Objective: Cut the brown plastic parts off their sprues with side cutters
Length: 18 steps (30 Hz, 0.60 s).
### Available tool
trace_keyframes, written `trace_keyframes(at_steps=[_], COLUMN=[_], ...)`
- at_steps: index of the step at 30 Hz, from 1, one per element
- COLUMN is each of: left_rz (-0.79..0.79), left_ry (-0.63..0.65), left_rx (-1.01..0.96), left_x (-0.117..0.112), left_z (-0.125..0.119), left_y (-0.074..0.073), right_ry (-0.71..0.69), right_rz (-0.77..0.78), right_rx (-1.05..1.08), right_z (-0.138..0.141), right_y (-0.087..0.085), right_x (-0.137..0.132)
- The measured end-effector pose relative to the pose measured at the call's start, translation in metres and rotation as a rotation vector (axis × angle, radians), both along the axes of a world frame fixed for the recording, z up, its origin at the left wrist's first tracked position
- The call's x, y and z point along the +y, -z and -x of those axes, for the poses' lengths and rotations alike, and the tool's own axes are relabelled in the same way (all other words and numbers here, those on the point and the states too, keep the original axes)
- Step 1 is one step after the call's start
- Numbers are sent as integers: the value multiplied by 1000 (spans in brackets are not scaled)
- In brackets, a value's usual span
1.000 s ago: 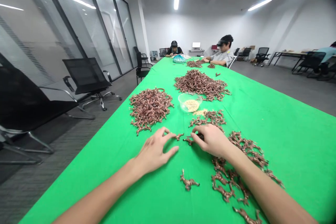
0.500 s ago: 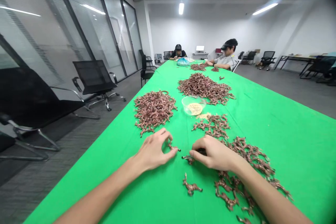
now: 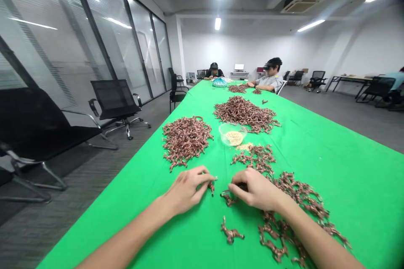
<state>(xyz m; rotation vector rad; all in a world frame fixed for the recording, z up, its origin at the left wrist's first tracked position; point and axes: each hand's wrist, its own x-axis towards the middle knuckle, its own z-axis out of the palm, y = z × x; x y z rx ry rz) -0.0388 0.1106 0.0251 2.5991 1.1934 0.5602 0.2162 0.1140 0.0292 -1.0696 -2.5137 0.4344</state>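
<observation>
My left hand [image 3: 191, 188] is closed over the cloth, thumb and fingers pinching a small brown animal figurine [image 3: 211, 188]. A tiny pale bit shows by its fingertips. To the right, my right hand [image 3: 255, 188] is curled, thumb and fingers together. A thin grey metal tool [image 3: 225, 192], perhaps tweezers, pokes out past its thumb; the rest is hidden in the hand. Just under that tip another brown figurine [image 3: 229, 200] lies beside the thumb. Nearer me, a single figurine [image 3: 232, 233] lies apart. Loose figurines [image 3: 298, 191] spread around and under my right forearm.
A green cloth [image 3: 331, 155] covers the long table. Beyond my hands are a left figurine heap [image 3: 187, 141], a larger heap [image 3: 246, 113] and a clear bowl [image 3: 232, 134] of pale grains, some spilled beside it. Two people [image 3: 268, 80] sit at the far end.
The figurine in my left hand has turned, and the fingers have closed in towards its top. My right hand stays nearly in place. The view has tilted up slightly.
</observation>
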Motion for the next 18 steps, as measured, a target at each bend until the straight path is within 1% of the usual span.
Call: trace_keyframes(at_steps=[5,10,13,18], left_rz=[-42,-48,-45,-60], left_ry=[-22,-31,-98,-247], left_rx=[-22,-26,-31,-43], left_x=[-4,-4,-2,2], left_z=[-4,-7,-6,-4], left_y=[0,-1,0,5], right_ry=[26,48,34,-11], right_rz=[-59,-98,-113,-121], right_rx=[-33,-55,-19,152], right_z=[-1,-4,-4,-4], right_y=[4,4,3,0], right_x=[3,4,3,1])
